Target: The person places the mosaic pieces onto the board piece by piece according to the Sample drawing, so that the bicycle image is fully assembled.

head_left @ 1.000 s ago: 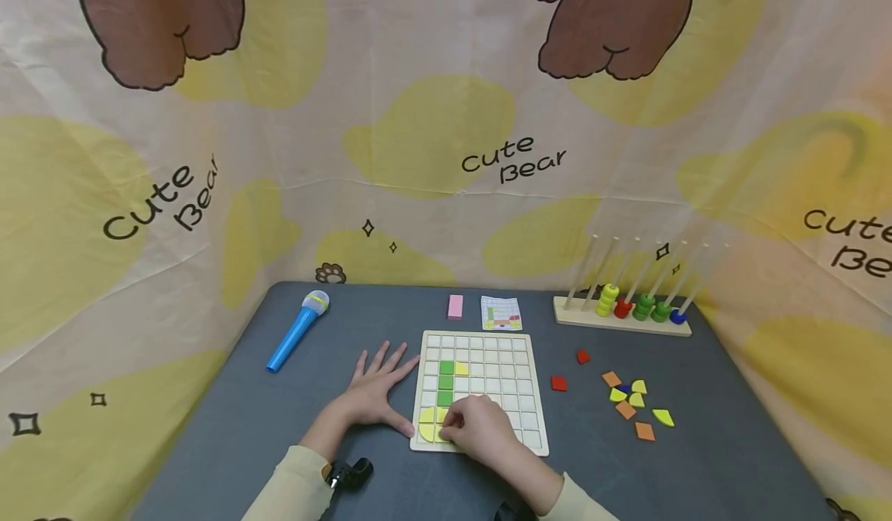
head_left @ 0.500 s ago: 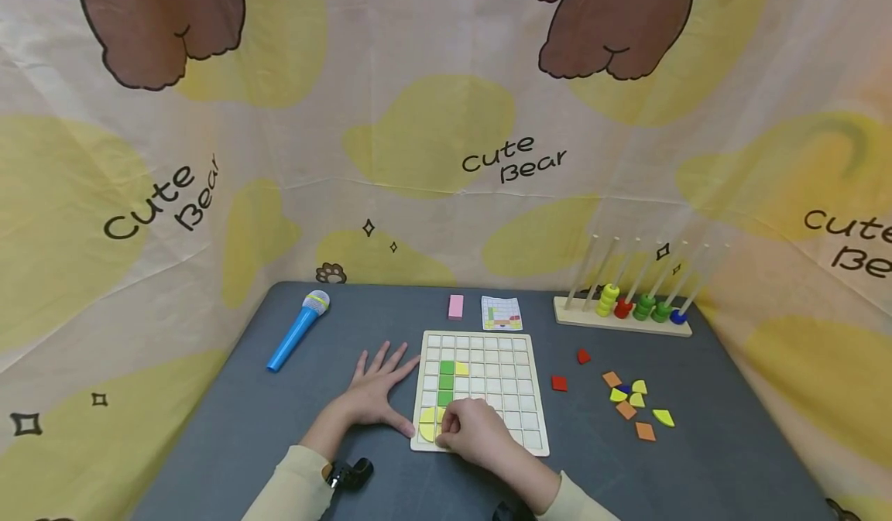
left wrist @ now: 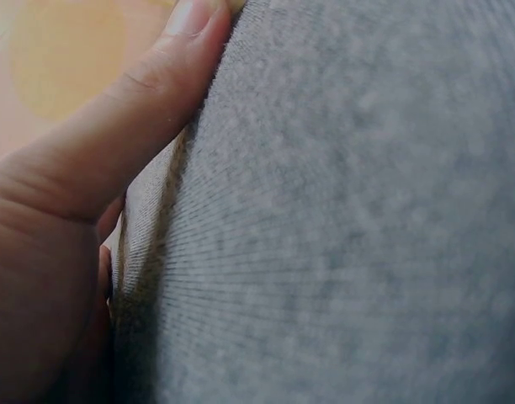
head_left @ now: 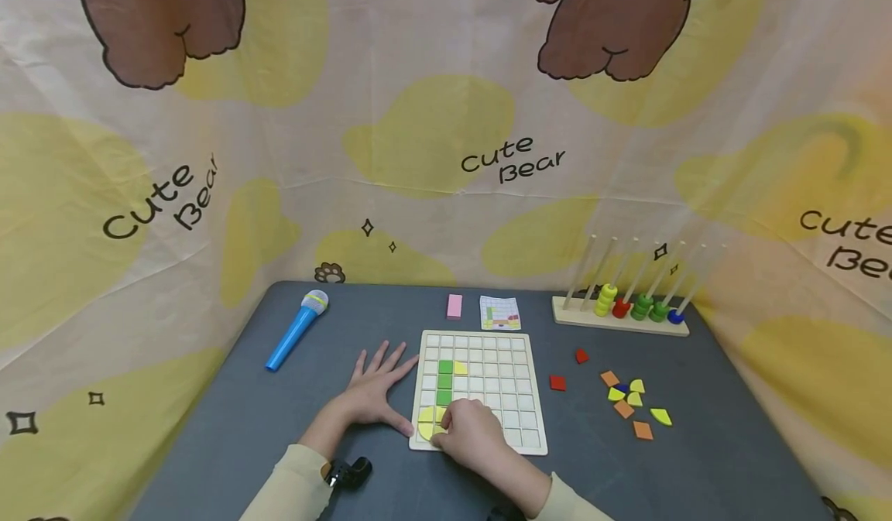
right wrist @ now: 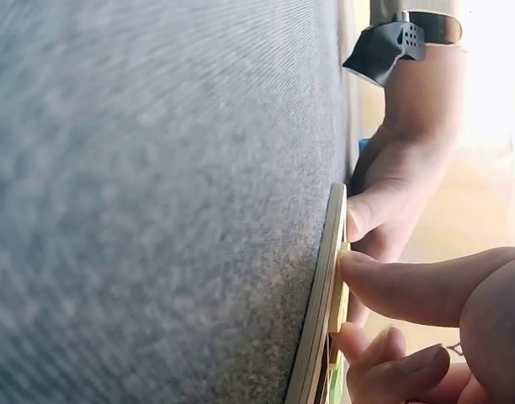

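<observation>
A square white-gridded wooden board lies on the dark table. At its near left corner, yellow rounded tiles fill neighbouring cells. My right hand is over that corner, thumb and fingertips at the edges of a yellow tile on the board; in the head view the hand covers most of this tile. My left hand rests beside the board with fingers spread, its thumb at the board's left edge. Green square tiles stand in a column farther up, with a yellow tile beside the top one.
Right of the board lie red tiles and a loose group of orange, yellow and blue pieces. Behind it are a pink block and a pattern card. A bead rack stands back right, a blue toy microphone back left.
My right hand has shifted slightly left along the board's near edge, its thumb now closer to the corner tile. The left hand stays in place.
</observation>
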The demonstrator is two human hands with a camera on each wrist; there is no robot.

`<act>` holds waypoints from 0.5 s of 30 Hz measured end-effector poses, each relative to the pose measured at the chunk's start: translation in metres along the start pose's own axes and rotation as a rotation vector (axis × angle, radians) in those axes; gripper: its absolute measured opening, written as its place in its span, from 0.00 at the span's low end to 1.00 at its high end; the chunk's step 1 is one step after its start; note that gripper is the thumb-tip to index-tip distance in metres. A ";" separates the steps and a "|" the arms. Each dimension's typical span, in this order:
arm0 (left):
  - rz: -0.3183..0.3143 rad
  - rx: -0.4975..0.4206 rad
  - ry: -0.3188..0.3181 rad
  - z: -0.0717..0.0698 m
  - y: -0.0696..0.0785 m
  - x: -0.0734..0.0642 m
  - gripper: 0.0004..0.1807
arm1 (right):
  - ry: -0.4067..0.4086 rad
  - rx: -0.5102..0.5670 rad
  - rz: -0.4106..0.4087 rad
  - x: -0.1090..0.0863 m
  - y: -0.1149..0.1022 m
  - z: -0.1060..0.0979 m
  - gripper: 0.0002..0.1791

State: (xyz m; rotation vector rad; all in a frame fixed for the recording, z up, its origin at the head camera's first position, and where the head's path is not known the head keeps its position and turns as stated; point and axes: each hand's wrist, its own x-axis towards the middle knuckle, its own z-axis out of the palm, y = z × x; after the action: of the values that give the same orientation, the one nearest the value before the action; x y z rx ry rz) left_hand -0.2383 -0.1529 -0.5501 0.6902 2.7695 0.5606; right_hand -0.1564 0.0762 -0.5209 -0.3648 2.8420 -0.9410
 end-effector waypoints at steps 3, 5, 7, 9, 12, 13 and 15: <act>-0.005 0.003 -0.001 0.000 -0.001 0.000 0.72 | 0.000 0.014 0.016 0.001 -0.002 0.001 0.11; -0.007 0.001 -0.002 0.000 -0.001 0.000 0.72 | 0.000 0.014 0.027 0.000 -0.003 0.001 0.12; -0.010 -0.003 -0.005 0.000 -0.001 0.000 0.71 | -0.001 0.009 0.032 0.000 -0.003 0.001 0.12; -0.009 -0.006 -0.007 0.000 -0.001 0.000 0.71 | -0.004 0.015 0.034 0.000 -0.002 0.000 0.13; -0.008 -0.005 -0.011 0.000 -0.001 -0.001 0.72 | -0.027 0.063 0.022 0.001 0.003 -0.002 0.13; -0.006 -0.005 -0.009 0.000 0.000 -0.001 0.72 | -0.035 0.090 0.014 0.001 0.005 -0.004 0.13; -0.006 -0.003 -0.007 0.000 0.000 -0.001 0.72 | -0.045 0.142 -0.009 0.003 0.009 -0.008 0.13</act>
State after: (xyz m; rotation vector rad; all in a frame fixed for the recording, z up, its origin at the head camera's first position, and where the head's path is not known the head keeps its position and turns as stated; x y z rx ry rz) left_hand -0.2377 -0.1533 -0.5499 0.6811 2.7631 0.5596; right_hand -0.1626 0.0871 -0.5197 -0.3774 2.7161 -1.1140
